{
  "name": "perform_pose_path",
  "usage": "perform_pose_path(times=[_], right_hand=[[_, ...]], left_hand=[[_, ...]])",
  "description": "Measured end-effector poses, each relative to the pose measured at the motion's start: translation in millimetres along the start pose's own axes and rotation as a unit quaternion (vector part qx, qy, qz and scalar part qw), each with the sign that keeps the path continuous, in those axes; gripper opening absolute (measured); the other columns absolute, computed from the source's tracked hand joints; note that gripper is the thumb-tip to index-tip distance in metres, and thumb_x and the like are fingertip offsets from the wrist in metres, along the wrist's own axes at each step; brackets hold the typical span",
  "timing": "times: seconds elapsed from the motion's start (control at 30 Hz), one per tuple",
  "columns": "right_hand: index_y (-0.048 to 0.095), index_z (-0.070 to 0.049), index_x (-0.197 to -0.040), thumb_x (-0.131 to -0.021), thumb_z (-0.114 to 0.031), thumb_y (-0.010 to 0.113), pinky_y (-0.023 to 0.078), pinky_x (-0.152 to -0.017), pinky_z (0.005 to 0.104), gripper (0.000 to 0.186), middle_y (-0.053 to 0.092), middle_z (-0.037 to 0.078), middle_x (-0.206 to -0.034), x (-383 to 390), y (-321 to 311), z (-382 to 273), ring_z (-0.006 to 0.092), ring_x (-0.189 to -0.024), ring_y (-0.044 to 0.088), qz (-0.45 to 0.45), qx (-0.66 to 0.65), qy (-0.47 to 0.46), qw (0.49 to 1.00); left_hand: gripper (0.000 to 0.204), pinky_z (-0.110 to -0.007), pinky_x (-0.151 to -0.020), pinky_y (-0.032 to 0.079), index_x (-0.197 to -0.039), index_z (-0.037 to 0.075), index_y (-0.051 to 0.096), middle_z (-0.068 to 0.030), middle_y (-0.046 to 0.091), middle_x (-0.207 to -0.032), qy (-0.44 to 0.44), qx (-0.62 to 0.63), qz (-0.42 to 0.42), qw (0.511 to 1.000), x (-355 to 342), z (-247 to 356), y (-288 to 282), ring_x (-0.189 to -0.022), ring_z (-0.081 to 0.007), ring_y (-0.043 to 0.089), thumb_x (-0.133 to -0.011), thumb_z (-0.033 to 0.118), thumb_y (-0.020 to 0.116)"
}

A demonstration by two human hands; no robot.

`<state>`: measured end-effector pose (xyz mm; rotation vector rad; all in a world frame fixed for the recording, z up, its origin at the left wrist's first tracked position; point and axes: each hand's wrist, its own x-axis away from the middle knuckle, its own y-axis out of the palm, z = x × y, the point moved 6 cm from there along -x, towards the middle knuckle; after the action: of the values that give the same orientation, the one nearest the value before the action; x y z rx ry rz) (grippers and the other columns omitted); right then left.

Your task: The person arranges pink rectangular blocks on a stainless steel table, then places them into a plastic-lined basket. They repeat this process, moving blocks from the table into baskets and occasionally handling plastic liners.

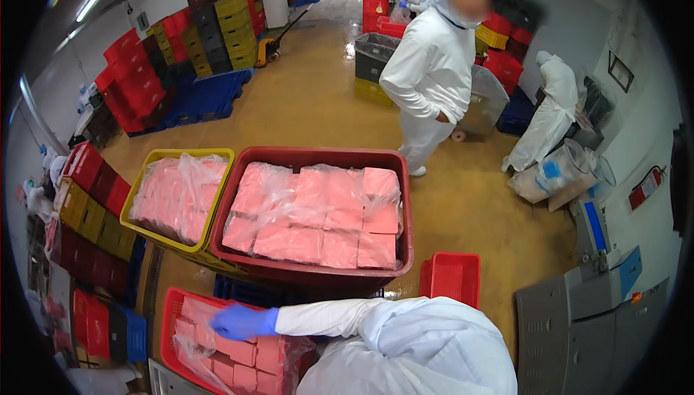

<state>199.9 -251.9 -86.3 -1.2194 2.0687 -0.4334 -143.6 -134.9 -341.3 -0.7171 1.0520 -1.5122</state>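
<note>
From the lower right, my right arm in a loose white sleeve (325, 317) bends across to the left. Its blue-gloved right hand (244, 322) is over a red crate (170, 330), at the pink slabs and clear plastic film inside. The fingers point left but are smeared, so their grip does not show. Rows of rectangular pink slabs (235, 350) fill this crate, partly covered by the film (186, 357). My left hand is out of sight. Beyond the crate stands a large dark-red tub (311, 271) with film-covered pink slabs (340, 250).
A yellow crate (165, 239) of pink slabs adjoins the tub. An empty red crate (451, 279) sits right of it. One person (434, 70) in white stands beyond; another (551, 109) bends at right. Grey machine (549, 337) lower right; stacked crates (94, 236) left.
</note>
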Motion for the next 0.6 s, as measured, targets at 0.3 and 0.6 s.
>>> perform_pose_path(times=[0.3, 0.6], right_hand=[[0.066, -0.012, -0.096, -0.070, -0.028, 0.067, 0.040, -0.093, 0.0447, 0.030, 0.066, 0.011, -0.090, 145.2, 144.7, 121.1, 0.0319, -0.096, 0.060, -0.350, 0.181, -0.031, 0.919], [0.059, -0.004, -0.109, -0.072, -0.019, 0.062, 0.046, -0.082, 0.0463, 0.040, 0.061, 0.020, -0.104, 108.4, 101.0, 126.8, 0.0385, -0.095, 0.059, -0.114, 0.177, 0.088, 0.974]], left_hand=[[0.056, -0.045, -0.085, 0.047, -0.113, -0.012, 0.055, -0.0323, 0.058, -0.111, -0.011, -0.029, 0.005, 1.000, 4.9, 3.0, -7.4, -0.099, -0.0428, 0.058, -0.097, 0.040, 0.043], [0.055, -0.045, -0.085, 0.047, -0.113, -0.012, 0.055, -0.0320, 0.059, -0.111, -0.004, -0.048, 0.032, 0.998, 7.9, -14.1, -12.6, -0.099, -0.0428, 0.058, -0.098, 0.040, 0.042]])
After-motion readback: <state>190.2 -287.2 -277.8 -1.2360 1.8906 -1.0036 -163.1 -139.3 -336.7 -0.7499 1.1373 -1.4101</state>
